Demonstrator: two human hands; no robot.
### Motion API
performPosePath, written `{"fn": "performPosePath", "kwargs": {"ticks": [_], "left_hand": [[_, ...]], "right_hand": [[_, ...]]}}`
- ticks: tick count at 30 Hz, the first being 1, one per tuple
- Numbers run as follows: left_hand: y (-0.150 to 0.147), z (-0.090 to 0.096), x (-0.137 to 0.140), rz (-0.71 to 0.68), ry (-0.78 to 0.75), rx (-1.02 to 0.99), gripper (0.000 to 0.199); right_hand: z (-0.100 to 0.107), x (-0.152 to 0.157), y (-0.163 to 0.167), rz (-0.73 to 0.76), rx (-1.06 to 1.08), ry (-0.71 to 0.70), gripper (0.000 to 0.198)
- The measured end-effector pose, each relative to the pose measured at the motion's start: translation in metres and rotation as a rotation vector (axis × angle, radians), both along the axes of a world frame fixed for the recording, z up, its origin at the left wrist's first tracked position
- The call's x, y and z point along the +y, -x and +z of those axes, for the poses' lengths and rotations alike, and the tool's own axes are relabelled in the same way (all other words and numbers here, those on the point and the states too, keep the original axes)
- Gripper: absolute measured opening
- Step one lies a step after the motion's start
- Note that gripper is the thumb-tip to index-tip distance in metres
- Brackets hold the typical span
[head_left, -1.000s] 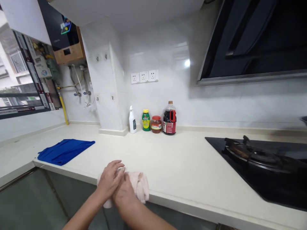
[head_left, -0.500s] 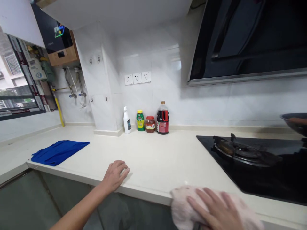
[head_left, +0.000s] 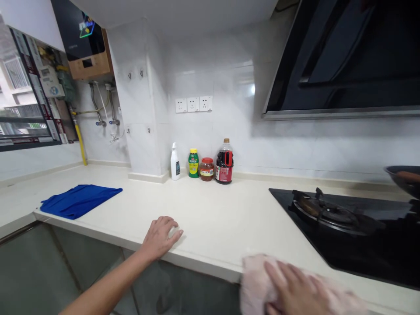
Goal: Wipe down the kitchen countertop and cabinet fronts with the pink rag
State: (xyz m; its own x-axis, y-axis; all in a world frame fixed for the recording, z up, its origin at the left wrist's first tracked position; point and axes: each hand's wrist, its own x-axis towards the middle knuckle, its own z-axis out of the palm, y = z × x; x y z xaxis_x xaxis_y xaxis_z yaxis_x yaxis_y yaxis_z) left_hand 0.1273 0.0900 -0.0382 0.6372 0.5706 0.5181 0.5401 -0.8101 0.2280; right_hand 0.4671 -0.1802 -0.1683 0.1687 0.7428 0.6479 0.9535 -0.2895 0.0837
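Observation:
My left hand (head_left: 160,236) rests on the white countertop (head_left: 210,218) near its front edge, fingers loosely bent, thumb apart, holding nothing. At the lower right, my right hand (head_left: 297,286) lies over a pale pink cloth (head_left: 257,280) and grips it against the counter's front edge. Part of the cloth hangs over that edge. Motion blurs this hand and cloth, and the thumb is partly hidden. A blue cloth (head_left: 80,200) lies spread on the counter to the left, apart from both hands.
Along the wall stand a white spray bottle (head_left: 175,164), a green bottle (head_left: 193,164), a red-lidded jar (head_left: 206,170) and a large dark sauce bottle (head_left: 225,164). On the right is a black gas stove (head_left: 354,245) with a pan (head_left: 402,175). A range hood (head_left: 344,65) overhangs it.
The right hand and pink cloth sit slightly further right in view, and its fingers look closer together. The left hand stays on the counter. The camera has tilted a little.

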Motion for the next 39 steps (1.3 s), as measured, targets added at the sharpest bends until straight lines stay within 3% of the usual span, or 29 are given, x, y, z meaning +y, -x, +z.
{"fn": "performPosePath", "kwargs": {"ticks": [4,7,9,12,15,20,25,29,32,34,39], "left_hand": [[0.001,-0.001,-0.001,0.036,0.032,0.019,0.031],[0.002,-0.002,0.0,0.075,0.03,0.039,0.03],[0.002,-0.003,0.0,0.092,0.022,0.059,0.031],[0.003,-0.002,0.001,0.101,0.013,0.085,0.031],[0.003,-0.001,0.003,0.116,0.011,0.101,0.033],[0.001,-0.001,0.017,0.116,0.021,0.14,0.043],[-0.001,-0.004,0.038,0.107,0.017,0.181,0.05],[-0.001,-0.007,0.042,0.111,0.025,0.212,0.052],[-0.003,-0.008,0.043,0.108,0.017,0.208,0.052],[-0.004,-0.008,0.045,0.11,0.0,0.19,0.051],[-0.007,-0.011,0.049,0.149,0.015,0.222,0.052]], "right_hand": [[0.006,0.086,0.104,0.143,0.079,0.044,0.087],[0.014,0.122,0.146,0.263,-0.036,-0.165,0.089],[0.02,0.124,0.149,0.333,-0.148,-0.307,0.079],[0.024,0.098,0.123,0.421,-0.246,-0.418,0.061],[0.024,0.051,0.074,0.405,-0.219,-0.414,0.057],[0.021,-0.04,-0.019,0.13,-0.099,-0.226,0.067],[0.014,-0.125,-0.112,-0.209,-0.053,-0.183,0.06],[0.017,-0.174,-0.164,-0.358,-0.048,-0.115,0.061],[0.027,-0.186,-0.173,-0.374,0.001,-0.086,0.065],[0.035,-0.179,-0.162,-0.376,0.057,-0.071,0.069],[0.043,-0.112,-0.082,-0.407,0.113,-0.147,0.076]]}}
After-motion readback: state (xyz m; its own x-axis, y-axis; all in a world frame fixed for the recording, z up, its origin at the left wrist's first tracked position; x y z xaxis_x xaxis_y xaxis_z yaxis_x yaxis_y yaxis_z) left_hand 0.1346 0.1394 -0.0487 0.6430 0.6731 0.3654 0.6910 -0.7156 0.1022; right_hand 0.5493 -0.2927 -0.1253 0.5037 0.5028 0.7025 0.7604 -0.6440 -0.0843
